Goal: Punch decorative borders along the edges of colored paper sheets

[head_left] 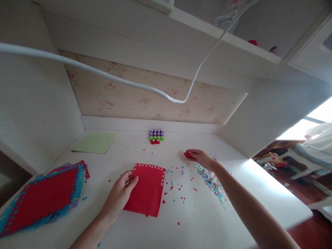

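Observation:
A red paper sheet with a row of punched holes along its top edge lies on the white desk. My left hand rests on the sheet's left edge, fingers curled over it and pinching it. My right hand reaches forward to the right of the sheet and is closed on a small red punch on the desk.
A stack of red and blue punched sheets lies at the left. A green sheet lies at the back left. Several small purple, green and red punches stand at the back wall. Coloured paper dots are scattered right. A white cable hangs overhead.

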`<state>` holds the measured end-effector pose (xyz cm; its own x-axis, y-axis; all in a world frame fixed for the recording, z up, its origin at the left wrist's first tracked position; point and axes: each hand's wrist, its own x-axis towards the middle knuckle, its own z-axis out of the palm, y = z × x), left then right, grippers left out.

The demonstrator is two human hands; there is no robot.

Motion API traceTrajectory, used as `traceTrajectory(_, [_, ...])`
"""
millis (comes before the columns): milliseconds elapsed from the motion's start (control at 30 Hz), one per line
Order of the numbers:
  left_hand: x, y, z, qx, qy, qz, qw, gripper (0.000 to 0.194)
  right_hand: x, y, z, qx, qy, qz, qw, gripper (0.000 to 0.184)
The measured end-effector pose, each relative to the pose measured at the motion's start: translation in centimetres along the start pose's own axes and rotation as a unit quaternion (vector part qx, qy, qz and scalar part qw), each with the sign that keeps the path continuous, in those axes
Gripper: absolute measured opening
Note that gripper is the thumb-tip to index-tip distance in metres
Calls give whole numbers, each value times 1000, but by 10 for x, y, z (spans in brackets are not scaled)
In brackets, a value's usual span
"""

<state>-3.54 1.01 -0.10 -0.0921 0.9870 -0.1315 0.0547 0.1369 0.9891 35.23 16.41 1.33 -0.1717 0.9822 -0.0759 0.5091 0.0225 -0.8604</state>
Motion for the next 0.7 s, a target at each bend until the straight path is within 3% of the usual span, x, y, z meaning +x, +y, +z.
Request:
traceTrajectory(200, [-2, 3, 1, 2, -13, 5, 1000, 42, 10, -3, -10, -200, -20, -48, 978, 22])
traceTrajectory(367, [-4, 9, 1, 3, 1, -6, 1000, 43, 9, -16, -7, -331, -40, -73, 940, 31])
traceTrajectory(533, [-7, 14, -1, -15, 46, -33, 998, 42, 8, -26, -4, -406, -45, -65, 910, 35])
traceTrajectory(700, [-8, 18, -1, -42, 67, -57, 995, 45, 22, -39, -4, -420, -18, -51, 906, 30])
